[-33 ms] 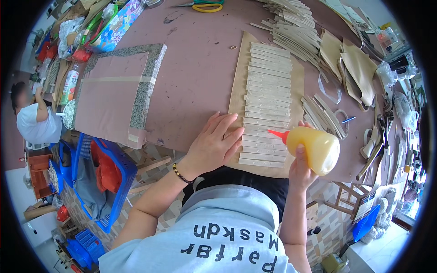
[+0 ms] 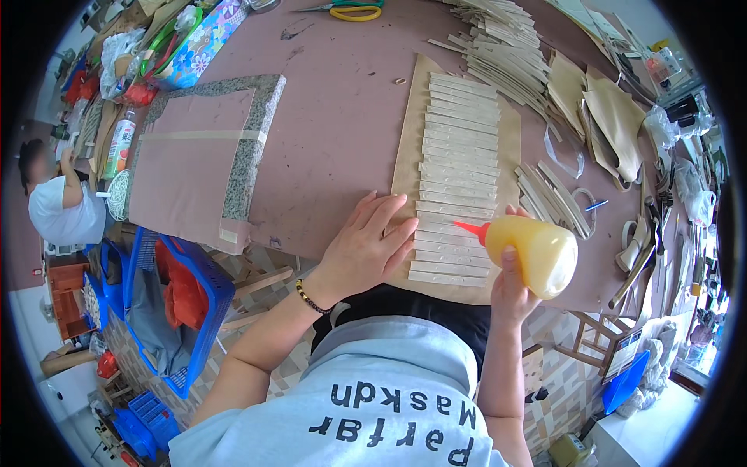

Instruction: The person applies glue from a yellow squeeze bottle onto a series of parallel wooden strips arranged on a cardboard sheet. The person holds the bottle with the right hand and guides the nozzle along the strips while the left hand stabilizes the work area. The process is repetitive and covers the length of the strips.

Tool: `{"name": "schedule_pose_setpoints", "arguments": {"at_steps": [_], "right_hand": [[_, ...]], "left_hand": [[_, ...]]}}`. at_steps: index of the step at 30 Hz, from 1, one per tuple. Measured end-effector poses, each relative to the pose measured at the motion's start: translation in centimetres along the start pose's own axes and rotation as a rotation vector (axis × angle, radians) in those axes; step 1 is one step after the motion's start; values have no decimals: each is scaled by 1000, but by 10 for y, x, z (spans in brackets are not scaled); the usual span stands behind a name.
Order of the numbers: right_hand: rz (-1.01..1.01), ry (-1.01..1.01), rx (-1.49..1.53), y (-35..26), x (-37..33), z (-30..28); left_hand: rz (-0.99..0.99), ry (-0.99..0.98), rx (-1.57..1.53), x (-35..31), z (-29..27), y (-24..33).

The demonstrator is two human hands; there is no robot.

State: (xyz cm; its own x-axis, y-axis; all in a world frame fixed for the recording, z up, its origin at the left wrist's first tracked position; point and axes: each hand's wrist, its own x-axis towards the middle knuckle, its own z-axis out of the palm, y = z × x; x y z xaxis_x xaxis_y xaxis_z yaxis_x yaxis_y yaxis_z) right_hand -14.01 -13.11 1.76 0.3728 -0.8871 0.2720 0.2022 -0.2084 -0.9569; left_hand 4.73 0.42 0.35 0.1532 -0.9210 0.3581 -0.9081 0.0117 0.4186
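Pale flat strips (image 2: 459, 148) lie crosswise in a column on a tan sheet (image 2: 408, 117), with small glossy dabs on many of them. My right hand (image 2: 513, 284) grips a squeeze bottle (image 2: 537, 253) of yellowish content, tilted so that its red nozzle points left. The nozzle tip is over the lower strips; whether it touches them I cannot tell. My left hand (image 2: 373, 237) rests flat with fingers stretched out, its fingertips at the left edge of the sheet and the strip ends. A beaded bracelet (image 2: 311, 298) circles the left wrist.
More strips (image 2: 506, 54) are piled at the far right, with a smaller bunch (image 2: 552, 198) nearer. Tan pieces (image 2: 611, 113) lie beyond. A stone slab (image 2: 264, 117) under a brown sheet sits left. Scissors (image 2: 354, 11) lie at the back. A blue basket (image 2: 210, 300) stands left; another person (image 2: 62, 198) is far left.
The squeeze bottle and my right hand have shifted very slightly left. My left hand stays in place.
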Motion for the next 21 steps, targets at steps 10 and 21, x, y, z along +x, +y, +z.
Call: {"name": "schedule_pose_setpoints", "arguments": {"at_steps": [10, 21], "right_hand": [[4, -95, 59, 3, -1, 32], [-36, 62, -37, 0, 7, -9]], "left_hand": [[-1, -8, 20, 0, -1, 0], [-2, 3, 8, -1, 0, -1]]}}
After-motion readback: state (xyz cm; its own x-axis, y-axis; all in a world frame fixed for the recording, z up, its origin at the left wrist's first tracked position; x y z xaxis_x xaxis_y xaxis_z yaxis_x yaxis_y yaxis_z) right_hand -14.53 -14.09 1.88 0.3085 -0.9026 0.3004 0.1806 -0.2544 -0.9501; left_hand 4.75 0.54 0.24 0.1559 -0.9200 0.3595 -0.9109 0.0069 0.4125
